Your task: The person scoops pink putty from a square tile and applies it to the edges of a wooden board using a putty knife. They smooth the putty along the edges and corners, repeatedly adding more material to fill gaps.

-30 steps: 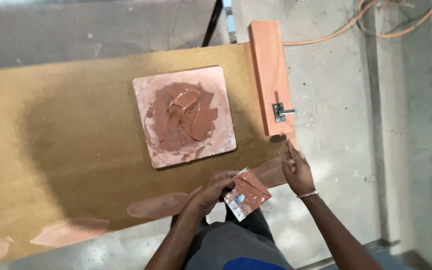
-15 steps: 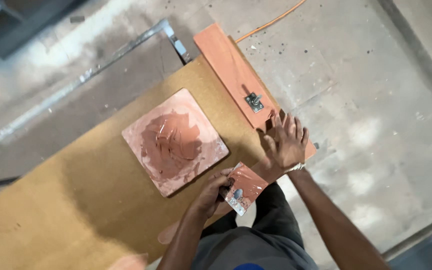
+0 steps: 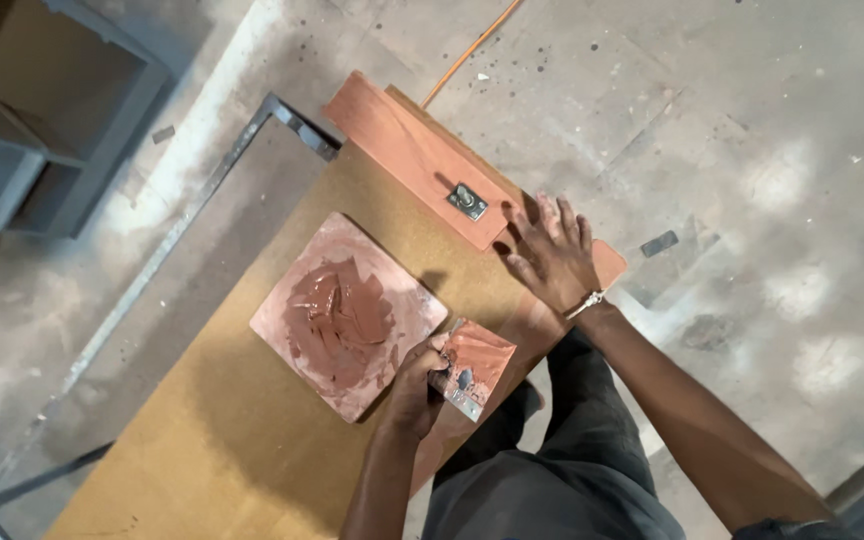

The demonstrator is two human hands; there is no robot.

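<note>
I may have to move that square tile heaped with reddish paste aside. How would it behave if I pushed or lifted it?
The square tile lies flat on the brown board, so it would probably slide rather than tip. It looks rigid and likely rather heavy under the thick paste. Paste smeared near its edges could make a grip slippery and messy.

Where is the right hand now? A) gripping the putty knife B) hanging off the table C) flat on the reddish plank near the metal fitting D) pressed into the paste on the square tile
C: the right hand lies spread, fingers open, on the reddish plank just beside the metal fitting, while the left hand holds the putty knife next to the square tile.
</note>
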